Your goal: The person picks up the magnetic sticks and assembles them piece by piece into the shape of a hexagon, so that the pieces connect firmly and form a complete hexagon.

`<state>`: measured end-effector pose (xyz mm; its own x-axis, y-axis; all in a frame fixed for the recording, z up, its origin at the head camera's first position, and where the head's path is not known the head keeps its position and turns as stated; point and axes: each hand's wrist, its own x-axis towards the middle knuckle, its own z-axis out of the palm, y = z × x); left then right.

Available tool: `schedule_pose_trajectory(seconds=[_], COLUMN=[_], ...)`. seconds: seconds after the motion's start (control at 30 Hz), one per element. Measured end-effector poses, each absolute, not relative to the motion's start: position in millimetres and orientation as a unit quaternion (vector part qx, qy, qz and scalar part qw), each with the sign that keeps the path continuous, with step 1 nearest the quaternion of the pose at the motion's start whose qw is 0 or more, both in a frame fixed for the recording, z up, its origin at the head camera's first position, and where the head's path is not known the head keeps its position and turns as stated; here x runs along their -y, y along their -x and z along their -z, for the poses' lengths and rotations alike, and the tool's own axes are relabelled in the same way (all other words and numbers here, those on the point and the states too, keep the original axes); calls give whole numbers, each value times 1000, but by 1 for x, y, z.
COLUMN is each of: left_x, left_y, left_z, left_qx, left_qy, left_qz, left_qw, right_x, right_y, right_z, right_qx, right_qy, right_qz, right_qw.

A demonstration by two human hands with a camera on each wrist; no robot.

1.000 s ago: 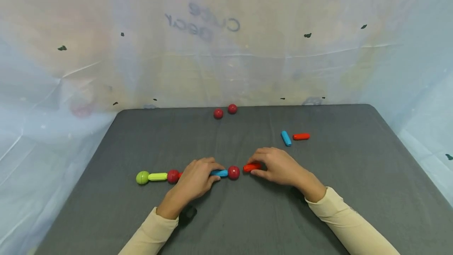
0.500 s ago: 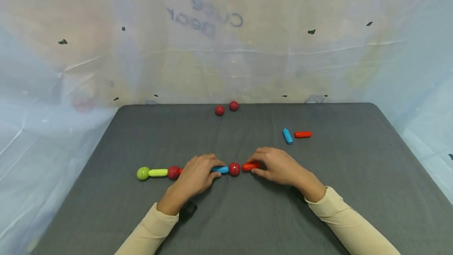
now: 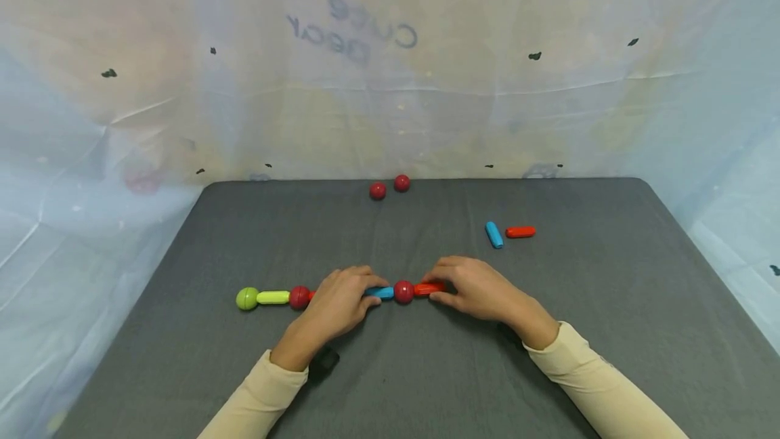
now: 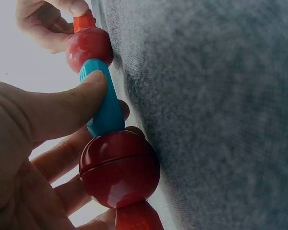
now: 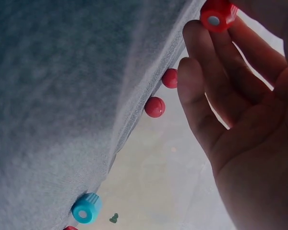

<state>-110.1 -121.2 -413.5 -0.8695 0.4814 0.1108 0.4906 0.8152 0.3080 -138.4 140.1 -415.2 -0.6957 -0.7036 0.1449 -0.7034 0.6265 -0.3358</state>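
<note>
A row of joined magnetic rods and balls lies across the table. From the left come a green ball [image 3: 246, 299], a yellow-green rod [image 3: 273, 297] and a red ball [image 3: 299, 297]. My left hand [image 3: 338, 303] covers the row's middle, where the left wrist view shows another dark red ball [image 4: 120, 167]. Its thumb and fingers pinch a blue rod [image 4: 105, 108], whose far end meets a red ball [image 3: 403, 292]. With thumb and fingers, my right hand [image 3: 478, 288] pinches a red rod [image 3: 429, 288], which touches that ball's right side. In the right wrist view the rod's end shows a silver disc.
Two loose red balls, one [image 3: 378, 190] beside the other [image 3: 401, 183], sit at the table's far edge. A loose blue rod [image 3: 494, 235] and red rod [image 3: 521, 232] lie at the back right. A pale sheet [image 3: 390, 107] hangs behind the grey table [image 3: 390, 371].
The red rod in my right hand has moved slightly left, closing the gap to the red ball. The left hand keeps its hold on the blue rod.
</note>
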Motion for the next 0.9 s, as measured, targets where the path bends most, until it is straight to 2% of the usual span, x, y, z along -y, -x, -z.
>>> schedule_pose_trajectory(seconds=[0.9], left_x=[125], left_y=[112], left_z=[413], left_qx=[950], left_qy=[270], left_qz=[153], left_qw=[17], right_x=[-140], right_y=[139], right_z=[413], right_qx=[-895], right_qy=[399], right_qz=[198], right_qw=[-14])
